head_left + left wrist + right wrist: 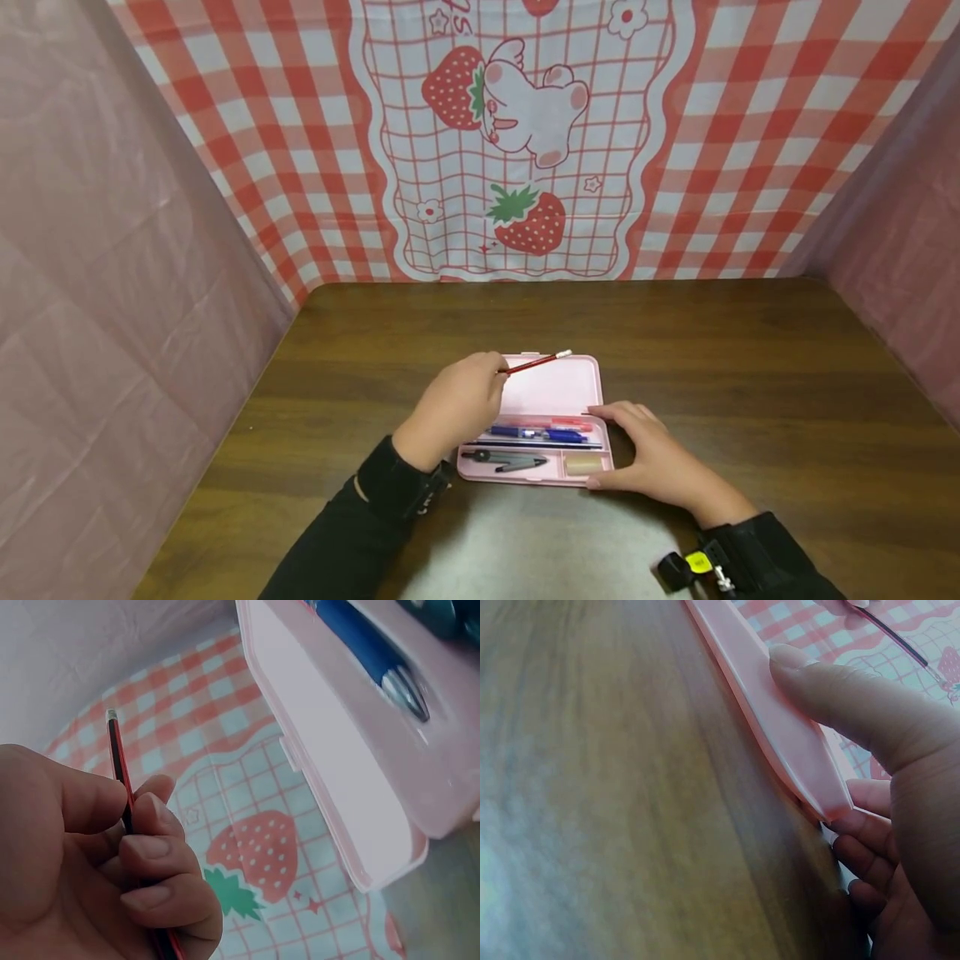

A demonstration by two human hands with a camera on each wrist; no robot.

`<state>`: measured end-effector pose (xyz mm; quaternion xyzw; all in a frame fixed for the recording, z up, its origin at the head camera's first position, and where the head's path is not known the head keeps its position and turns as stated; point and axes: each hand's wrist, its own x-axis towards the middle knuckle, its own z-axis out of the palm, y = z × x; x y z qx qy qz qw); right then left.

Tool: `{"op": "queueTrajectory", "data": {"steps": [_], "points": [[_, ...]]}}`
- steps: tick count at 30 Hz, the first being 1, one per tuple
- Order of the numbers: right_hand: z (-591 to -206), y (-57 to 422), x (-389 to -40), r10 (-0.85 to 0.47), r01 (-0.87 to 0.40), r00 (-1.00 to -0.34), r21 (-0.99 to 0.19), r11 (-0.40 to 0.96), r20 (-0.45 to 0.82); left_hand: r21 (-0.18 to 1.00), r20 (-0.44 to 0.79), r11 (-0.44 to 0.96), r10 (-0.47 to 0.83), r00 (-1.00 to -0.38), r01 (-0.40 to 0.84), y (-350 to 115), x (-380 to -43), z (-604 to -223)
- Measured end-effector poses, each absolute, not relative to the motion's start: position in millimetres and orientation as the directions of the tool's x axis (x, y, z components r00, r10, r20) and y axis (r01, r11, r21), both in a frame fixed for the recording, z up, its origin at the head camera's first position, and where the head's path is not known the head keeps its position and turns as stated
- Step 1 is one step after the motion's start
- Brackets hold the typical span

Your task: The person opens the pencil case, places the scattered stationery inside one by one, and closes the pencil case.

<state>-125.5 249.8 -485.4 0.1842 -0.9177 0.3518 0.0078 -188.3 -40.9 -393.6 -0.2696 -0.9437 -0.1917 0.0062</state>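
Note:
My left hand (459, 404) pinches a red-and-black pencil (536, 364) between thumb and fingers, its white end pointing up and to the right over the raised lid. Below it lies an open pink pencil case (553, 479), lid (558, 390) folded back. At the case's right end, my right hand (648, 454) grips the corner, thumb on the front side and fingers round the end. Inside rest a blue pen (540, 434), a red pen (566, 423), a grey drawing compass (513, 460) and a tan block (582, 464) in the small front compartment.
The case stands on a brown wooden table (712, 350). Behind the table hangs a red-and-white checked cloth (300, 125) with strawberries, and pink cloth (112, 292) hangs at the left side.

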Motion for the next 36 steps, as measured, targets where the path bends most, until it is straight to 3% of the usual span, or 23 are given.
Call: {"op": "queueTrajectory", "data": {"steps": [20,36], "points": [[-486.4,248.1,-123.9,-0.339,-0.362,-0.926,-0.639,0.679,0.164,0.253,0.055,0.746,0.624,-0.779,0.616,-16.1,-169.4,-411.7],[-482.7,250.1,-123.5,-0.331,-0.331,-0.935,-0.653,0.682,0.128,0.144,-0.09,0.749,0.66,-0.746,0.646,-4.5,-168.6,-426.6]]}}
